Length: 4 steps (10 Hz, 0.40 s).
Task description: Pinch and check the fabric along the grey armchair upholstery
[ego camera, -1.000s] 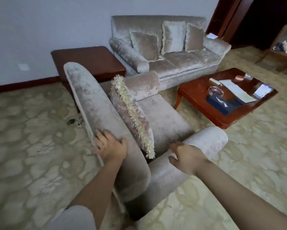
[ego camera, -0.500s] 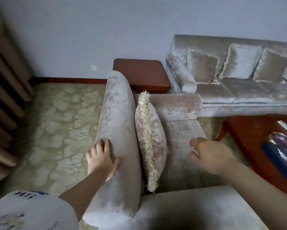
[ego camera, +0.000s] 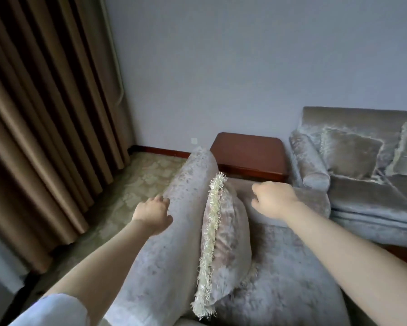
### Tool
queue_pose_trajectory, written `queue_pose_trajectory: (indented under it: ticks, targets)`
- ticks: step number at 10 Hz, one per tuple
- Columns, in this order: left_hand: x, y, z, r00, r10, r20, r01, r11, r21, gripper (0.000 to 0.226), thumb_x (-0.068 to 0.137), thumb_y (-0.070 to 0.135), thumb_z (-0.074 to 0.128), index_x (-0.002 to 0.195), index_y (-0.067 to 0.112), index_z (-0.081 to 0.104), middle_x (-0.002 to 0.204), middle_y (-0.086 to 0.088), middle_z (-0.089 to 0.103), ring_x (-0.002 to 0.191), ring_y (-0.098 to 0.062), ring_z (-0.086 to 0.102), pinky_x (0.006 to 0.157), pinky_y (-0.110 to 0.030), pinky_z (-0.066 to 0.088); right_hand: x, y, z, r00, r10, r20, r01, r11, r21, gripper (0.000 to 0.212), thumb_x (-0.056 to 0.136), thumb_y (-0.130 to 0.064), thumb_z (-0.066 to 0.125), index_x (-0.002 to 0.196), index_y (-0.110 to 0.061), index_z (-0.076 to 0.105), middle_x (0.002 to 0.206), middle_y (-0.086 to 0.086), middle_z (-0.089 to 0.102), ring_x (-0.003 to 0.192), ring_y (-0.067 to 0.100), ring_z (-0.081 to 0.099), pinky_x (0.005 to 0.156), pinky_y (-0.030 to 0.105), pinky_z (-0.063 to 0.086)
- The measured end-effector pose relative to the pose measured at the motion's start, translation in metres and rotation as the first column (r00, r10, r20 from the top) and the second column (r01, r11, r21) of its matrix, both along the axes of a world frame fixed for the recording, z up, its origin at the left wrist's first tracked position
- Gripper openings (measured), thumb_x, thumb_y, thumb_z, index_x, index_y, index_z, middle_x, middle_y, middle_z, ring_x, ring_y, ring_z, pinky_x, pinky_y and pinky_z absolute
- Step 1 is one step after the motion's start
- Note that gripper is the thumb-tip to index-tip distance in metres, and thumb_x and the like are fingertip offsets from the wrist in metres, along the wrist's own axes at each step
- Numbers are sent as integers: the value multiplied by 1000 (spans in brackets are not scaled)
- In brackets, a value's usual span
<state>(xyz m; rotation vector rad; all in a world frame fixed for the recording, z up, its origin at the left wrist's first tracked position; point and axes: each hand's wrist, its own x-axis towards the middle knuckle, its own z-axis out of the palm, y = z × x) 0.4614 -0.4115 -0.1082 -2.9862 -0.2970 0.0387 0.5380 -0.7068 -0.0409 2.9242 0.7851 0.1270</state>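
Left hand [ego camera: 152, 214] clasps the armchair [ego camera: 174, 245] by its rounded, crushed-velvet back, where a fringed cushion [ego camera: 228, 231] leans. Right hand [ego camera: 274, 200] curls over the far arm; grasp unclear.

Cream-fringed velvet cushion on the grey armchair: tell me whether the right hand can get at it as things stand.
Probably yes. The right hand hovers just right of the cream-fringed velvet cushion, nothing between them. The cushion leans on the grey armchair's backrest, its seat-side face exposed.

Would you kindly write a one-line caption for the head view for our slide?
Left hand grips the armchair backrest beside a fringed cushion; right hand, curled, hovers by the far armrest.
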Motion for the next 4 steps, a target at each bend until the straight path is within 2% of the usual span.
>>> queue_pose_trajectory:
  ticks: [1,2,3,4]
  targets:
    - [-9,-29,85,982,11,188,-13,1000,8,36,87,40,45,114,18,53,116,-3,52,107,-23,51,78,-32,41,4,-10,59,990,97,103,-106,991,85,14,89,-31,40,82,-19,45,95,3,62,86,28,58,60,29,34]
    - [-27,-61,177,929,-32,369,-2,996,92,38,88,40,46,117,17,54,115,-3,54,106,-24,53,74,-32,42,2,-30,123,955,148,259,-193,968,161,14,88,-33,41,81,-21,46,94,4,63,86,29,58,62,29,36]
    - [-55,-97,262,849,-49,526,-51,983,175,40,89,42,45,120,17,53,115,-3,54,105,-24,54,72,-33,45,-5,-51,194,904,140,404,-240,948,208,15,87,-32,40,85,-20,50,92,5,63,82,28,57,62,29,37]
    - [-85,-127,325,757,-114,643,-82,960,267,37,88,41,44,113,16,56,107,0,57,99,-22,56,67,-31,46,-20,-71,256,821,148,551,-312,925,217,17,87,-34,41,87,-20,52,92,6,63,86,30,59,62,29,36]
